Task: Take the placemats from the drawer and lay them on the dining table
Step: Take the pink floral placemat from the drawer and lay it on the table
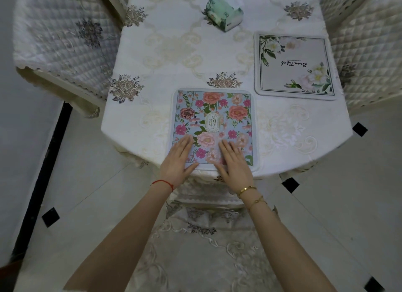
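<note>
Surface: dining table (174,52) under a white embroidered tablecloth (134,122) with pale scroll stitching and grey-brown flower motifs. The cloth hangs over the near edge in scalloped, lace-trimmed folds.

Room: pale tiled floor (326,226) with small black diamond insets at the tile corners; a dark strip runs along the left side. Quilted, cream-covered chairs stand at the table, one on the left (63,41) and one on the right (365,52).

Task items: two placemats lie flat on the cloth. The blue floral placemat (214,117), printed with pink and coral roses and a small central label, sits at the near edge, centre. The cream placemat (294,65), with white blossoms at its corners and script lettering, sits at the right edge, farther back. The two mats are close at their nearest corners but apart.

Hands: left hand (178,161) rests palm down, fingers extended and together, on the near-left part of the blue floral placemat. Right hand (233,161) rests the same way on its near-right part. Both flat and spread out, gripping nothing. A red string is at the left wrist, gold bangles at the right.

Containers: a green-and-white patterned tissue pack (224,14) stands at the far centre of the table, well apart from both mats; contents cannot be seen.
</note>
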Tool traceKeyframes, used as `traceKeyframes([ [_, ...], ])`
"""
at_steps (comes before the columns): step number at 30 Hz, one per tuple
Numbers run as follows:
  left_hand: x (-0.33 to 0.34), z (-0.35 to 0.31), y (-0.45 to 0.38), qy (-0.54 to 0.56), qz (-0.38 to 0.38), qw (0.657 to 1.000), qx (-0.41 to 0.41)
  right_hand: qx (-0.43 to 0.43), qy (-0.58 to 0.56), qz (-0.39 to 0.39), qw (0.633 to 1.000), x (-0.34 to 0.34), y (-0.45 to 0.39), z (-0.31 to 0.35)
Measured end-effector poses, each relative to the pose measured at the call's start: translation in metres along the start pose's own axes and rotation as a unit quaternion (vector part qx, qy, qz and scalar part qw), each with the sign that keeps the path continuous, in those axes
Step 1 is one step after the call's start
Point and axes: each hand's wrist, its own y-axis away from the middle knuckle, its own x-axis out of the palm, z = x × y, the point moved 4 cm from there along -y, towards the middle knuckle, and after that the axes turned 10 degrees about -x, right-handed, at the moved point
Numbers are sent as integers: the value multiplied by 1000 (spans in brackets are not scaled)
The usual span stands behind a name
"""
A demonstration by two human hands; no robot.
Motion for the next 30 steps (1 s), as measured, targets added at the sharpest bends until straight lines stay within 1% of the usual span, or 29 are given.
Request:
traceKeyframes([
  [4, -9, 22, 8, -5, -10, 1000, -16, 22, -4, -10, 1000, -16, 28, -29],
  [7, -15, 33, 6, -23, -15, 999, -25, 42, -6, -15, 999, -29, 33, -44],
  [12, -30, 12, -25, 19, -28, 999, -10, 8, 10, -4, 1000, -43, -20, -36],
  [17, -38, -11, -75, -6, -24, 1000, -4, -40, 48, 30, 998, -41, -93, -21],
  [19, -36, -8, -88, -11, -12, 1000, -12, -49, 52, 52, 996, -35, -108, -23],
  [21, -34, 0, -93, -16, -11, 1000, -13, -53, 51, 51, 996, -33, -109, -31],
  [26, -34, 25, -85, -32, -40, 999, -5, -2, 34, -7, 999, -47, -76, -70],
  [30, -42, 33, -88, -26, -52, 998, -8, 51, 28, -28, 998, -56, -72, -81],
])
